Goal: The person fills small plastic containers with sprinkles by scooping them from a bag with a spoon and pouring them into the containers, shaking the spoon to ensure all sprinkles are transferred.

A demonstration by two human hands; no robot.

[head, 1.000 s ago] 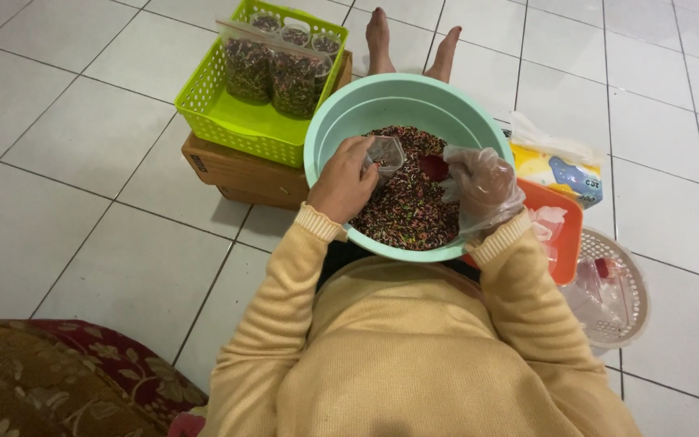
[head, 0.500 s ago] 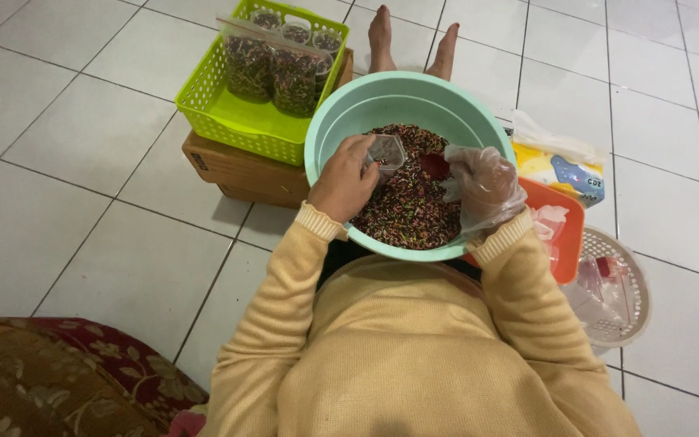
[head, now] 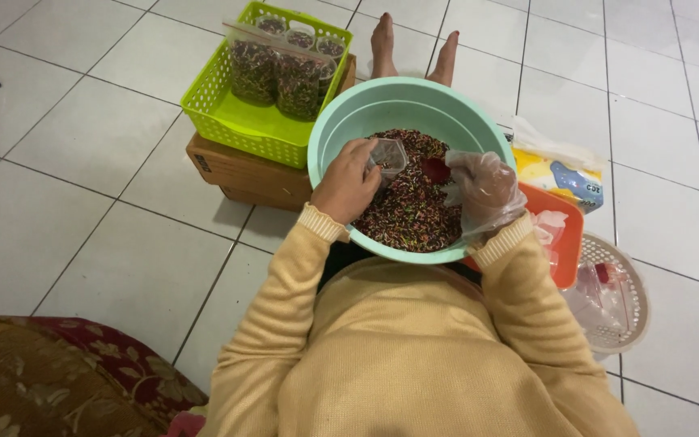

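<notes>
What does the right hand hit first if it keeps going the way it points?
Likely the clear cup held by the left hand: the gloved right hand points left over the mix; depth unclear.

You have the small clear cup [head: 387, 155] tilted over the dark mix [head: 408, 202] filling the teal bowl [head: 349, 121].

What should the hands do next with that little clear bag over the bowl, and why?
Probably tip the red scoop in the gloved right hand into the small clear bag that the left hand holds open over the teal bowl. The two sit close together above the dark mix.
</notes>
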